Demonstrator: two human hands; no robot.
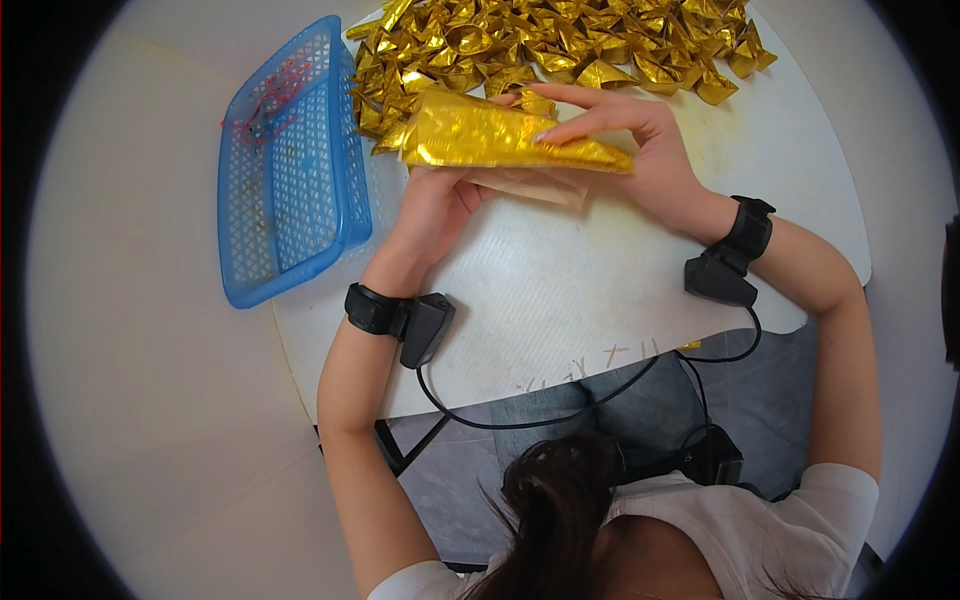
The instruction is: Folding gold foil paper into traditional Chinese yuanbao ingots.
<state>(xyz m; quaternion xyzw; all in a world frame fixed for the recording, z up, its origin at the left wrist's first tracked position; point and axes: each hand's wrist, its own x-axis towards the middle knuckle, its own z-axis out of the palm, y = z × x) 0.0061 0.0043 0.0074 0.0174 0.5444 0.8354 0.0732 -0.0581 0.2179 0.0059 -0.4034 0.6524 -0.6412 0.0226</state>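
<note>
A sheet of gold foil paper [500,140] is held above the table, partly folded or rolled, with a paler tan layer hanging below its lower edge. My left hand [435,205] supports it from beneath at the left end; most of its fingers are hidden behind the paper. From the right, my right hand [650,145] grips the narrow end, its fingers reaching across the upper side and one fingertip on the foil. Just beyond both hands lies a heap of folded gold paper pieces [560,45], several of them close to the sheet.
A blue plastic basket [345,180] with red stringy bits inside stands at the left edge of the white table [560,290]. Black wrist straps with small boxes are on both forearms, joined by a cable [530,425] that hangs near the table's front edge.
</note>
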